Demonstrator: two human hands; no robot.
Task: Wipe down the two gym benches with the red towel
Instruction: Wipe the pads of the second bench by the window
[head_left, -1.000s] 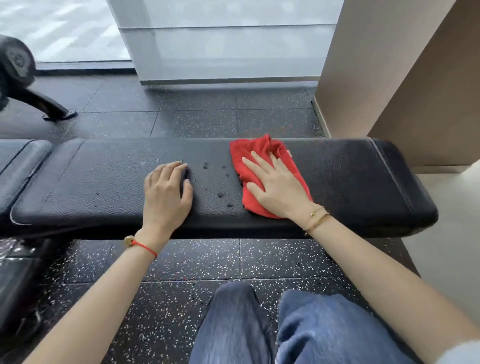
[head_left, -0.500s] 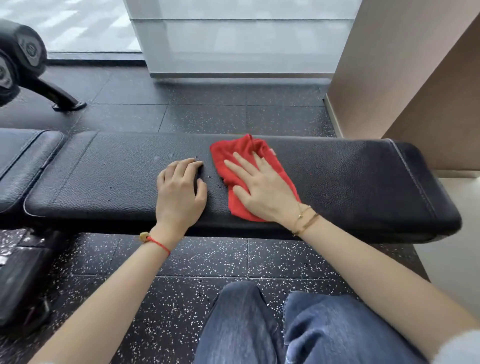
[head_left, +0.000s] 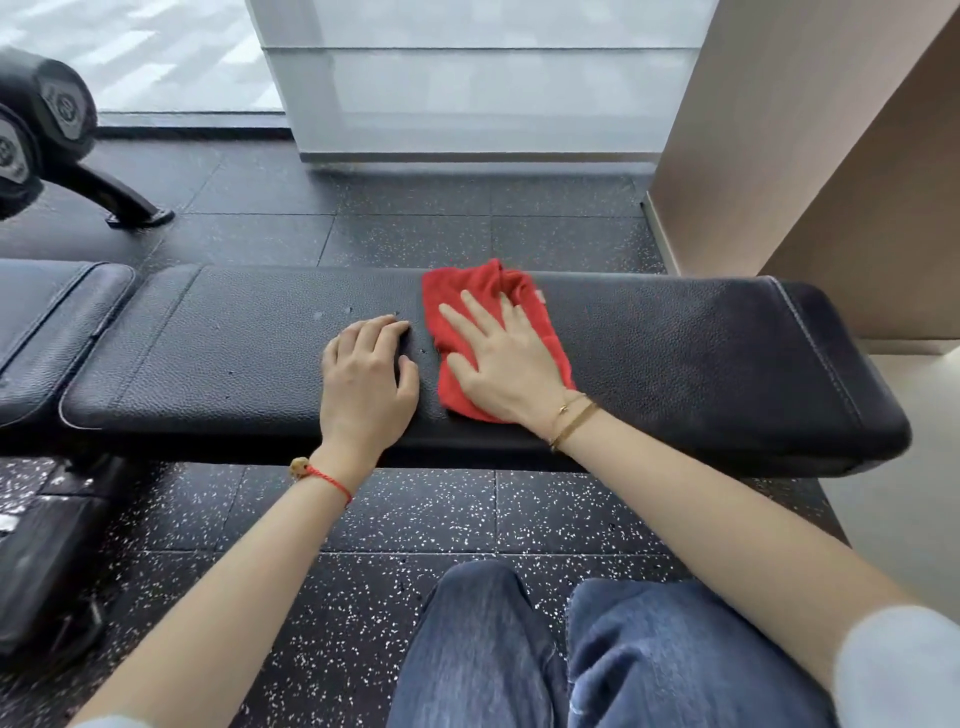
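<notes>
Head view: two benches, one towel. Right hand flat, fingers spread, pressing towel; left hand loosely curled, resting on bench.

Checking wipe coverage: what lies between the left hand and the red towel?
In the head view, only a narrow strip of bare black bench pad separates the left hand from the red towel; a few small droplets dot it.
</notes>
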